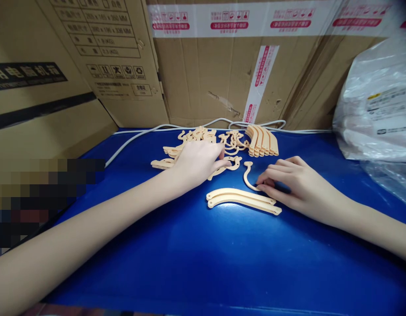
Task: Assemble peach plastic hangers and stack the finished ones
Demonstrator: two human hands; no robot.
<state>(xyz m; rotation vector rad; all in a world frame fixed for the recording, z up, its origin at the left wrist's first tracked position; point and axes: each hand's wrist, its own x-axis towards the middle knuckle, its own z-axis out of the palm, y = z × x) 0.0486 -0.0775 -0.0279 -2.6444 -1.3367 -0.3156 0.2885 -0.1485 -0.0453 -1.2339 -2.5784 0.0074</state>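
Note:
My right hand (288,184) pinches the lower end of a beige plastic hook (246,175), which stands out to the left of its fingertips. Just below it, two long curved hanger arms (241,199) lie side by side on the blue table. My left hand (201,160) reaches over a heap of beige pieces (199,133), its thumb and forefinger apart. The thumb tip is at a curved piece (235,163); its other fingers are mostly hidden. Flat arm pieces (161,163) lie partly behind that hand.
More hooks (234,139) lie tangled behind, beside a neat row of stacked curved arms (262,140). A white cable (160,127) runs along the back. Cardboard boxes (203,79) wall the table's back and left, and a clear plastic bag (377,96) rests at the right.

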